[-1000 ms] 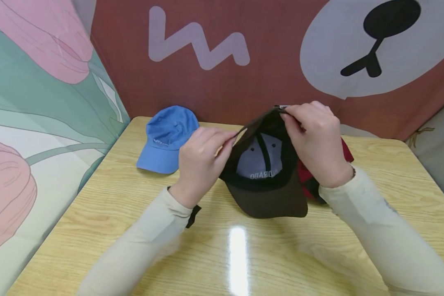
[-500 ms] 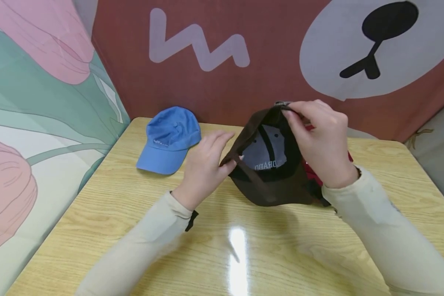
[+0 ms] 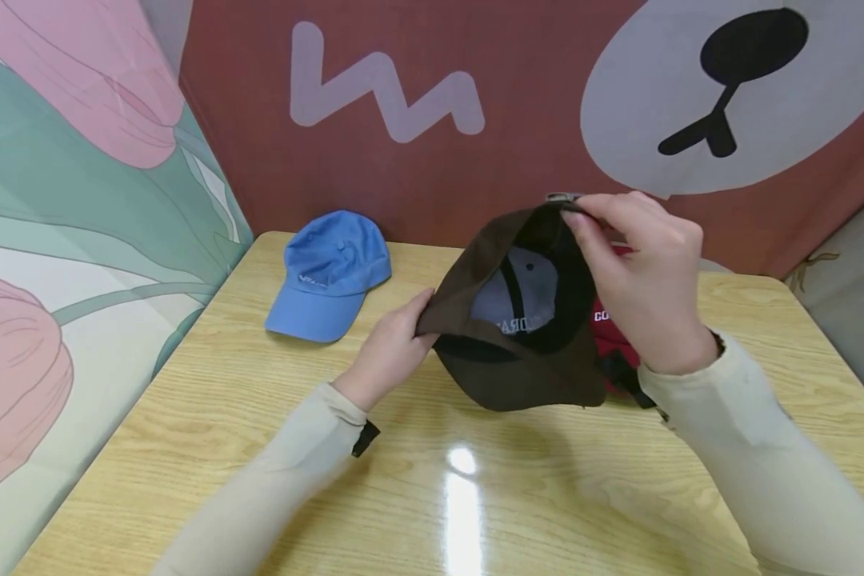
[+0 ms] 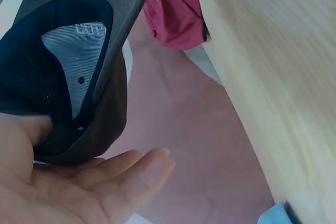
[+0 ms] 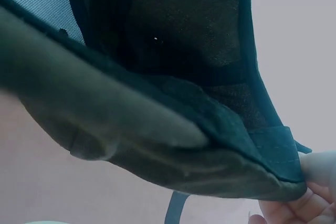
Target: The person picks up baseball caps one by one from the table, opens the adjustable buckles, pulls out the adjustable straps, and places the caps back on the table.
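A dark brown baseball cap [image 3: 526,380] is held above the table, its hollow inside facing me and its brim low. Reversed lettering shows on the grey-blue panel inside. My left hand [image 3: 389,352] pinches the cap's left edge; in the left wrist view the thumb of this hand [image 4: 79,192] lies at the inside, with the fingers outside. At the top back edge, beside a small metal buckle [image 3: 563,197], my right hand [image 3: 644,276] pinches the cap between thumb and fingers. A red cap [image 3: 612,336] lies behind, mostly hidden by the brown cap and right hand.
A blue baseball cap [image 3: 331,276] sits on the wooden table [image 3: 209,416] at the back left, brim toward me. A brown printed cloth [image 3: 403,184] hangs right behind the table's back edge, and a flower-printed cloth [image 3: 79,240] hangs on the left.
The left hand let its fingers come off the back edge, moved lower and took hold of the cap's left side. The right hand shifted slightly right, still pinching the top edge.
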Available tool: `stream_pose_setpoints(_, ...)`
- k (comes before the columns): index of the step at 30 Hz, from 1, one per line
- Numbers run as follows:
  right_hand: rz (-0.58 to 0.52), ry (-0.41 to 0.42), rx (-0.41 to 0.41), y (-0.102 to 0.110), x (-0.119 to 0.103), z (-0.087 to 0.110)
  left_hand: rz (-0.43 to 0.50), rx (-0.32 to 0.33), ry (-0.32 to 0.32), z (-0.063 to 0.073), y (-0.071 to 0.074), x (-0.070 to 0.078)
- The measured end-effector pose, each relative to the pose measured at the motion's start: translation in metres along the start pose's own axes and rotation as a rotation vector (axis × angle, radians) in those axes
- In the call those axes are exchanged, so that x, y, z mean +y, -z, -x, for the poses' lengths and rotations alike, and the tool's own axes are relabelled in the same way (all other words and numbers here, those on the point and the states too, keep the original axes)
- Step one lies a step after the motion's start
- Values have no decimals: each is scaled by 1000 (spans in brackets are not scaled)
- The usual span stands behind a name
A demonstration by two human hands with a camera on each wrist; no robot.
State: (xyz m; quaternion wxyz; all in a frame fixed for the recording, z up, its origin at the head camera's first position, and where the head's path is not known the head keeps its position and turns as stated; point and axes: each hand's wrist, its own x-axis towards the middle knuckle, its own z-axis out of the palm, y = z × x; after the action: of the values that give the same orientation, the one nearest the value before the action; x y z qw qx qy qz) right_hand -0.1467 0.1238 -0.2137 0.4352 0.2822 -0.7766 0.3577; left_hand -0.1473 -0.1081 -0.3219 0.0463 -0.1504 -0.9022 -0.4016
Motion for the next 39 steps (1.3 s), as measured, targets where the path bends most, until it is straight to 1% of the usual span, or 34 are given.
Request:
stream_pose_setpoints(3, 1, -8, 1, 1, 0, 0, 82, 1, 16, 2, -1, -3)
stream_pose_setpoints(4, 1, -12, 0, 1, 0, 0, 138, -7, 37, 2, -1, -3)
stream_pose_setpoints(5, 1, -15, -4, 2, 0, 1, 220, -18, 65, 2, -1, -4)
stream_pose_setpoints(7, 5, -15, -21, 2, 0, 2, 420, -38, 134, 3, -2, -5)
stream_pose_setpoints(10, 29, 13, -87, 4, 4, 4, 781, -48, 255, 4, -3, -4)
stream_pose_setpoints(11, 36, 25, -109, 4, 5, 5, 893, -49, 278, 5, -4, -4)
stream_pose_setpoints(13, 38, 39, -140, 4, 7, 8, 1080, -45, 302, 7, -5, -2)
stream_pose_setpoints(15, 28, 42, -163, 3, 9, 12, 1241, -42, 320, 8, -6, 1)
stream_pose_setpoints(16, 22, 44, -174, 2, 10, 14, 1303, -36, 322, 9, -6, 1)
stream_pose_setpoints(18, 13, 48, -200, 1, 12, 19, 1410, -1, 336, 9, -8, 2)
stream_pose_setpoints(19, 13, 62, -225, 0, 13, 22, 1449, 21, 345, 9, -9, 3)
stream_pose_setpoints(21, 10, 95, -272, 0, 16, 28, 1489, 76, 354, 9, -10, 3)
stream_pose_setpoints(25, -23, 188, -348, 0, 22, 38, 1519, 179, 369, 10, -10, 3)
stream_pose_setpoints(28, -50, 250, -348, 2, 28, 44, 1538, 232, 374, 11, -8, 4)
stream_pose_setpoints(31, -45, 266, -319, 3, 34, 49, 1586, 268, 359, 12, -5, 5)
stream_pose_setpoints(33, -43, 246, -294, 5, 38, 54, 1618, 287, 346, 13, -3, 5)
stream_pose_setpoints(35, -38, 198, -292, 6, 42, 59, 1646, 296, 330, 14, 0, 6)
stream_pose_setpoints(37, -60, 112, -296, 8, 45, 65, 1661, 305, 314, 15, 2, 8)
stream_pose_setpoints(39, -83, -12, -312, 8, 48, 72, 1672, 320, 296, 15, 4, 9)
